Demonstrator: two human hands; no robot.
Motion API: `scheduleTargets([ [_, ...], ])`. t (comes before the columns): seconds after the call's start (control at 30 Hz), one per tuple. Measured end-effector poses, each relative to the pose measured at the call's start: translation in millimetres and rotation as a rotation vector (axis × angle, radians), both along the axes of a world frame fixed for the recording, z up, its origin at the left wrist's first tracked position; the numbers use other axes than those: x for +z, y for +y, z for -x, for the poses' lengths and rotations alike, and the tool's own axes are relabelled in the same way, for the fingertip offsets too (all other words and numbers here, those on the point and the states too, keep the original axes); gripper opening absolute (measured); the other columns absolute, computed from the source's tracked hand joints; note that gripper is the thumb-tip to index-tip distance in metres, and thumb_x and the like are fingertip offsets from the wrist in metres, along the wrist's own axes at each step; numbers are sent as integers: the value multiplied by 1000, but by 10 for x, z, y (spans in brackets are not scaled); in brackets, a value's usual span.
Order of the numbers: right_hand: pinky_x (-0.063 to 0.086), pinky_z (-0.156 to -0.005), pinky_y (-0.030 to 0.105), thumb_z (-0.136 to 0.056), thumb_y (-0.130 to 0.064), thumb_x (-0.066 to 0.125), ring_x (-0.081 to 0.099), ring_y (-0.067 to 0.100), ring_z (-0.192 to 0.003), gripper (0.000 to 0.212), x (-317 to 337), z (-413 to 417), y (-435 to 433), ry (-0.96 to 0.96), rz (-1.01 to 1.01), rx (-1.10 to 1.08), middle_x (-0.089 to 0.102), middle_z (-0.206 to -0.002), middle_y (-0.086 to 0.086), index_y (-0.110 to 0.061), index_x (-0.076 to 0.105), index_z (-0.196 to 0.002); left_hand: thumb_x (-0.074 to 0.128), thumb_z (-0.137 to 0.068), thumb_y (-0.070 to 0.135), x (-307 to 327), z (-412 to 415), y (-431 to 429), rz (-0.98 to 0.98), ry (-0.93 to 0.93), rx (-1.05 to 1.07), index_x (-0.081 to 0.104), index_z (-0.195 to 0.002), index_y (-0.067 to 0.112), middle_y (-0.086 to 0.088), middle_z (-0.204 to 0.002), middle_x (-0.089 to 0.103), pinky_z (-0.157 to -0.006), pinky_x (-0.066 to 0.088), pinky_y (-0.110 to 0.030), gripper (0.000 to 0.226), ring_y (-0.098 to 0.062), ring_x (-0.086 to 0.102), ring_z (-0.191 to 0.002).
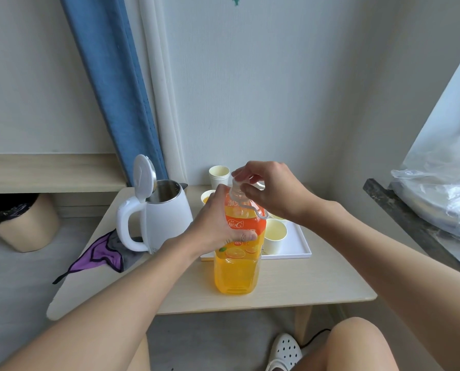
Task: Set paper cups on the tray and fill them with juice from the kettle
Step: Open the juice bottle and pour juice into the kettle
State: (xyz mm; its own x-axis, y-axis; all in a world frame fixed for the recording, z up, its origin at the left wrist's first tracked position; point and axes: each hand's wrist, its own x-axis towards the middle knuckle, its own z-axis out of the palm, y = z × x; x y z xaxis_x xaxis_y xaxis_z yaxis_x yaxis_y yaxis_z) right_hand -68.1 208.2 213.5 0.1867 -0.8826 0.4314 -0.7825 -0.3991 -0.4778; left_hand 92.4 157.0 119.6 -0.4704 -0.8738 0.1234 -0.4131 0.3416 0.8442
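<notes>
Juice bottle (236, 274) beside kettle (167, 218) is being held by left grip (218, 220), cap (235, 183) being pinched by right grip (274, 191).

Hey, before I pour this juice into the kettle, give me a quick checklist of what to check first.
1. Is the juice bottle steady? The left hand grips it, upright on the table: ok.
2. Is the cap off? The right hand pinches it at the neck: cannot tell.
3. Is the kettle open? Its lid stands up: ok.
4. Is the kettle close beside the bottle? Ok.
5. Is a cup upright on the tray? Ok.
</notes>
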Motion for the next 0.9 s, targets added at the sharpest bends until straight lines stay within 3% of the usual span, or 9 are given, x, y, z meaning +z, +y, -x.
scheduleTargets([
  [0.13, 53, -93, 35, -89, -3, 61, 69, 17, -100, 16, -4, 24, -9, -64, -51, 13, 72, -115, 4, -5, 70, -103, 92, -41, 65, 5, 2, 5, -11, 8, -4, 36, -123, 47, 9, -134, 59, -99, 58, -51, 101, -18, 62, -124],
  [0.23, 54, -88, 34, -87, -13, 70, 67, 18, -98, 13, -22, 13, -13, -83, -58, 19, 69, -113, 5, -8, 68, -99, 92, -41, 66, 15, -1, 16, -4, 4, 0, 37, -122, 46, 8, -133, 59, -98, 59, -51, 100, -18, 62, -123],
  [0.33, 42, -71, 11, -84, -29, 77, 55, 14, -89, 20, -23, -32, -33, -47, 6, -50, 56, -104, 1, -13, 70, -94, 90, -43, 69, 19, 3, 28, 13, -17, -4, 36, -129, 44, 10, -136, 57, -98, 59, -49, 104, -18, 60, -124],
  [0.4, 35, -65, 6, -87, -27, 74, 52, 12, -86, 14, -14, -61, -36, -15, 38, -79, 55, -99, -1, -15, 70, -93, 89, -42, 69, 19, 4, 23, 12, -18, -3, 36, -130, 45, 10, -136, 57, -98, 59, -49, 105, -18, 60, -124],
  [0.53, 46, -73, 21, -90, -14, 69, 57, 13, -84, 4, -38, -39, 8, 10, 86, -24, 65, -98, 2, -11, 69, -92, 90, -42, 67, 0, -1, 14, -9, -10, -1, 35, -124, 48, 10, -132, 58, -98, 59, -49, 100, -17, 61, -122],
  [0.63, 48, -78, 23, -90, -9, 66, 60, 15, -87, 4, -31, -6, 29, -4, 76, -9, 69, -103, 3, -10, 67, -93, 91, -41, 65, -9, 5, 5, -13, 5, -2, 36, -120, 51, 11, -131, 59, -98, 59, -50, 97, -16, 62, -121],
  [0.77, 47, -74, 33, -92, -30, 67, 56, 20, -86, 21, 14, -53, 16, 111, 43, -50, 58, -98, 0, -13, 62, -102, 90, -42, 66, 4, -3, 14, 9, -7, 2, 36, -124, 49, 12, -132, 57, -99, 57, -50, 99, -15, 60, -122],
  [0.83, 43, -71, 34, -95, -42, 58, 56, 22, -87, 30, 1, -63, 53, 241, 29, -96, 55, -94, -4, -16, 60, -111, 90, -43, 64, 4, -4, 21, 26, -4, -2, 37, -123, 47, 13, -131, 55, -100, 56, -49, 97, -14, 59, -123],
  [0.9, 41, -68, 33, -100, -50, 43, 58, 23, -85, 37, 2, -28, 106, 275, 89, -242, 59, -90, -5, -18, 62, -107, 92, -43, 63, -3, -6, 8, 20, 2, 1, 37, -119, 51, 13, -131, 57, -100, 56, -50, 94, -14, 61, -122],
])
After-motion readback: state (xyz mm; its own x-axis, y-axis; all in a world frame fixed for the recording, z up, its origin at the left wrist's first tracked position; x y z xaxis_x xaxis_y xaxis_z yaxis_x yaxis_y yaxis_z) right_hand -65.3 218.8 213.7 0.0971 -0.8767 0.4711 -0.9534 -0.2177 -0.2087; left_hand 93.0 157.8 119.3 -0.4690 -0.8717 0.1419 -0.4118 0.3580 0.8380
